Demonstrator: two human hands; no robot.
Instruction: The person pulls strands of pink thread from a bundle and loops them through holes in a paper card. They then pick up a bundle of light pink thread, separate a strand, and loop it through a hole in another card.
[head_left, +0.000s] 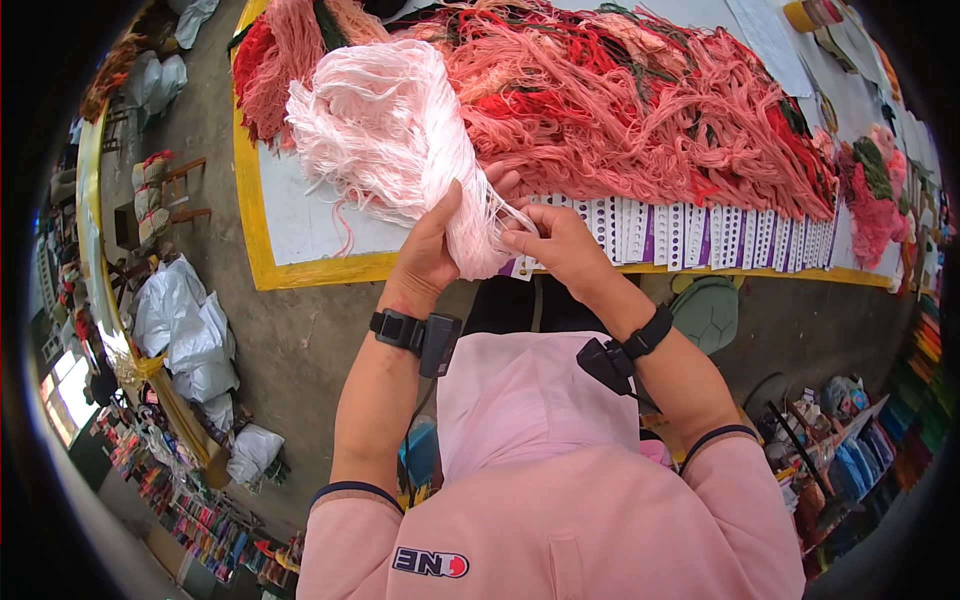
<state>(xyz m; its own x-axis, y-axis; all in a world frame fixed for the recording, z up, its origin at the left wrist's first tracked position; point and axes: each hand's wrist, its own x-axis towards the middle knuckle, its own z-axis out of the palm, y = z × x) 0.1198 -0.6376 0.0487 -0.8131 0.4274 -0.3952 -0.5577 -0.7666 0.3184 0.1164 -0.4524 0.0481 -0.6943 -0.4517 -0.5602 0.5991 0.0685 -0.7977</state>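
Observation:
A thick skein of pale pink yarn (pixel 400 130) lies partly on the table's near left part, its folded end raised off the surface. My left hand (pixel 430 240) is wrapped round this end, the thumb on top and fingertips showing past its far side. To the right, my right hand (pixel 565 245) pinches a few whitish strands that run out of the skein, between thumb and forefinger. A large heap of coral, red and dark green yarn (pixel 620 120) spreads behind and right of both hands.
The white table (pixel 300 215) has a yellow edge. Along its near side lies a row of white punched cards (pixel 690 238). A green stool (pixel 706 315) stands below the edge. White plastic bags (pixel 185 325) sit on the floor at left; pink and green yarn (pixel 875 200) hangs at right.

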